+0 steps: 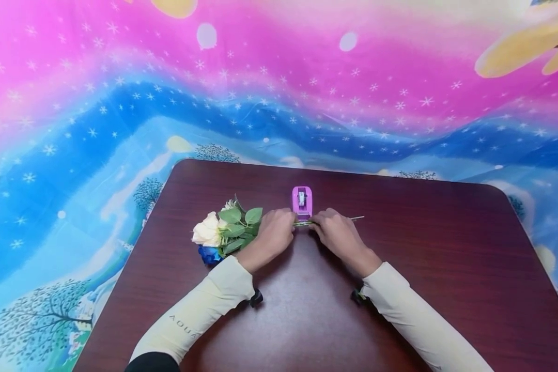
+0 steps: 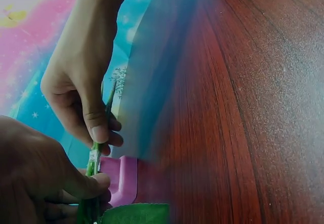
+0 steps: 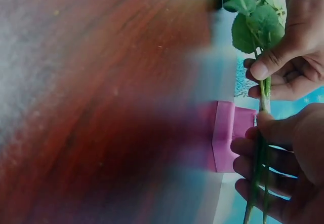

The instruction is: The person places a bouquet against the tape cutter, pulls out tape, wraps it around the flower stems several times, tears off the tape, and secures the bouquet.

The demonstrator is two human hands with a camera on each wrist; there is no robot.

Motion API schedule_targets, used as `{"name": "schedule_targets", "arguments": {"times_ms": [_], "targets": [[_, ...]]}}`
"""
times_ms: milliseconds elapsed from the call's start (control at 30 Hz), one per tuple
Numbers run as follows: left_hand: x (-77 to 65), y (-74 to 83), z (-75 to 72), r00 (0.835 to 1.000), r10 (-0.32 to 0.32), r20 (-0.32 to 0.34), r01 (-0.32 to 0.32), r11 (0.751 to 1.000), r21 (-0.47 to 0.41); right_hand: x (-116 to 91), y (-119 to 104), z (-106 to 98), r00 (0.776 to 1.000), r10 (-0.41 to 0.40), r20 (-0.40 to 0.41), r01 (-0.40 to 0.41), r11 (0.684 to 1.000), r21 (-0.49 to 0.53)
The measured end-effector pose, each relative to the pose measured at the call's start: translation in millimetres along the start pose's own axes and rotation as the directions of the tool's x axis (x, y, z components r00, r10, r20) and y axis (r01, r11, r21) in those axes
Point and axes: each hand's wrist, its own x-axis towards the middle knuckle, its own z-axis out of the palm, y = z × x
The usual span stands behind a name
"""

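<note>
My left hand grips a small bunch of flowers by its green stems, just below the leaves. A cream rose and a blue flower point to the left. Farther along the same stems, my right hand pinches them between thumb and fingers, and the thin ends stick out past it. A shiny, whitish band like clear tape shows around the stems in the short gap between the hands. Directly behind that gap stands a pink tape dispenser.
Both hands work above a dark red-brown wooden table, toward its far side. Behind the table's far edge hangs a pink and blue printed cloth. A small black device sits at the left wrist, another at the right.
</note>
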Motion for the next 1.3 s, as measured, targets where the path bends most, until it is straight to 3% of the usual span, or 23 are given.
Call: {"name": "schedule_targets", "arguments": {"times_ms": [233,667,1000,1300], "targets": [[2.3,1.8,0.3,0.999,0.01,-0.034,-0.01,1.0,-0.006,1,-2,-6,0.998,0.044,-0.034,-0.044,0.999,-0.001],[7.0,1.3,3.4,0.996,-0.037,0.075,0.04,0.999,-0.036,2,-1,1,0.993,0.097,0.068,-0.102,0.992,0.072],[7.8,3.9,3.4,0.992,-0.087,0.086,0.088,0.996,-0.004,5,-7,-5,0.974,0.182,0.131,-0.199,0.971,0.131],[4.6,5.8,3.8,0.988,-0.11,0.111,0.11,0.994,0.003,4,-13,-10,0.963,0.195,0.185,-0.218,0.97,0.111]]}}
